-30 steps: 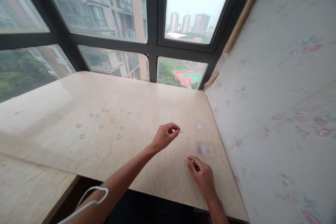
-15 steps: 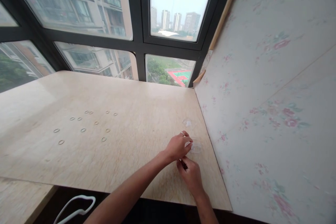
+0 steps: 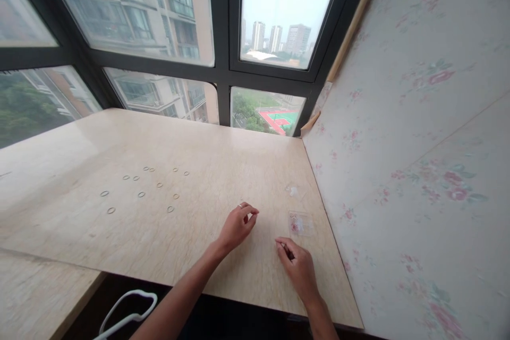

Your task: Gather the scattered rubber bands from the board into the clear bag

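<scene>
My left hand (image 3: 238, 227), with a ring on one finger, is raised a little over the counter, thumb and fingertips pinched together. To its right my right hand (image 3: 298, 265) is curled, its thumb and forefinger also closed in a pinch. Whatever either pinch holds is too small to make out. Just beyond my right hand lies a small clear plastic box (image 3: 306, 224) with tiny reddish pieces (image 3: 294, 225) at its left side. A crumpled clear piece of plastic (image 3: 293, 191) rests behind the box.
Several thin rings (image 3: 141, 194) lie scattered on the left part of the pale marbled counter (image 3: 223, 170). A floral-papered wall (image 3: 398, 196) borders the right side, and dark-framed windows (image 3: 223, 101) stand behind. A white loop-shaped object (image 3: 153, 305) is below the front edge.
My left hand has drawn away leftwards from the box and my right hand, so the box now shows. My right hand keeps its pinch. The view has turned slightly left.
</scene>
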Motion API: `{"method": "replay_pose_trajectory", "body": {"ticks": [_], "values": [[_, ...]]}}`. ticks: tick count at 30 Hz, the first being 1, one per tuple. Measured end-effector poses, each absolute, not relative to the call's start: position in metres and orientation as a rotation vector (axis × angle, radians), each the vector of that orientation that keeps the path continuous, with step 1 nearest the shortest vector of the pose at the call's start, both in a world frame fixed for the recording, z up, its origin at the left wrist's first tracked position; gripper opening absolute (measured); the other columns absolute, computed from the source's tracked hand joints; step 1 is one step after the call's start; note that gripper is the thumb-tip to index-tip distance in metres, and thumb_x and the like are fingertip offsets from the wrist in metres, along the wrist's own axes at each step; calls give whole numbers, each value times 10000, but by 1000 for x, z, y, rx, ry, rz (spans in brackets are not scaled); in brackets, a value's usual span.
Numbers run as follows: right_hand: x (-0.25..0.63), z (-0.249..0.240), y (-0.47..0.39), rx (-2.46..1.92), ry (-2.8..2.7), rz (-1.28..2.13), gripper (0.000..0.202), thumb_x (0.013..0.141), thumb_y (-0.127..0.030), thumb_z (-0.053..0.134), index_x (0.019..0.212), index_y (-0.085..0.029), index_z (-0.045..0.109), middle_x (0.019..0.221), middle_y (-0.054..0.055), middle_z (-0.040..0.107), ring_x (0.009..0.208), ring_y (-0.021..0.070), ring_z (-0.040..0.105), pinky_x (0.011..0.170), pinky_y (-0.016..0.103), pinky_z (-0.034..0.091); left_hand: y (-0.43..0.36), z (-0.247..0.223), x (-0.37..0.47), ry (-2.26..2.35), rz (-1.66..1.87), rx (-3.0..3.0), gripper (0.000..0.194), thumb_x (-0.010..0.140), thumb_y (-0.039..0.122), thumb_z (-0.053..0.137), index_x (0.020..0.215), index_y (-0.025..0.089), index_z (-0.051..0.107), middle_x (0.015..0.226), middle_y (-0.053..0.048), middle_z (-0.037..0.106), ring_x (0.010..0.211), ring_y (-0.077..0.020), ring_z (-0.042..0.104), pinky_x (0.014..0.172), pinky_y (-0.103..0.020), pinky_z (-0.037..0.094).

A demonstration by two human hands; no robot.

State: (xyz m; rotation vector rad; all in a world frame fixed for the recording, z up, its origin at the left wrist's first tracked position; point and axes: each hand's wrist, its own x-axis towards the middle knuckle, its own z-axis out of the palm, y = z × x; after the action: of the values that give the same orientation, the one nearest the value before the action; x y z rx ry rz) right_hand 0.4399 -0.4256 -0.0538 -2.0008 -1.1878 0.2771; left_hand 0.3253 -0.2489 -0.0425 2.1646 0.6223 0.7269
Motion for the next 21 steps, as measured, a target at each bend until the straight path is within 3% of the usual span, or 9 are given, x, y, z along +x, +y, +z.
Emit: {"method": "replay_pose_trajectory", "body": {"ticks": [7, 11, 14, 21], "values": [[443, -60, -426, -1981, -1075, 388, 355, 849, -485, 509, 902, -193, 704, 804, 59, 702, 667, 184, 639, 612, 247, 492, -230, -46, 275, 737, 693, 2260, 177, 839, 160, 487, 874, 180, 660, 832, -28, 637, 610, -102, 527, 628, -240, 411], [442, -57, -419, -1927, -884, 512, 438, 788, -564, 557, 876, -157, 694, 558, 5, 563, 480, 142, 524, 461, 232, 436, -222, -54, 264, 765, 742, 2183, 175, 810, 141, 501, 854, 167, 669, 809, -36, 647, 630, -111, 549, 635, -240, 421], [431, -48, -402, -1849, -814, 637, 497, 770, -611, 552, 858, -140, 684, 482, -35, 457, 396, 104, 416, 366, 210, 346, -217, -60, 262, 801, 824, 2023, 163, 796, 140, 514, 824, 164, 673, 784, -34, 659, 625, -109, 556, 638, -236, 432], [384, -2, -318, -1658, -1174, 749, 380, 832, -512, 550, 852, -156, 680, 496, -40, 468, 413, 84, 410, 388, 192, 338, -217, -62, 259, 789, 894, 1903, 159, 783, 141, 530, 817, 164, 684, 767, -31, 662, 649, -115, 560, 649, -237, 432]]}}
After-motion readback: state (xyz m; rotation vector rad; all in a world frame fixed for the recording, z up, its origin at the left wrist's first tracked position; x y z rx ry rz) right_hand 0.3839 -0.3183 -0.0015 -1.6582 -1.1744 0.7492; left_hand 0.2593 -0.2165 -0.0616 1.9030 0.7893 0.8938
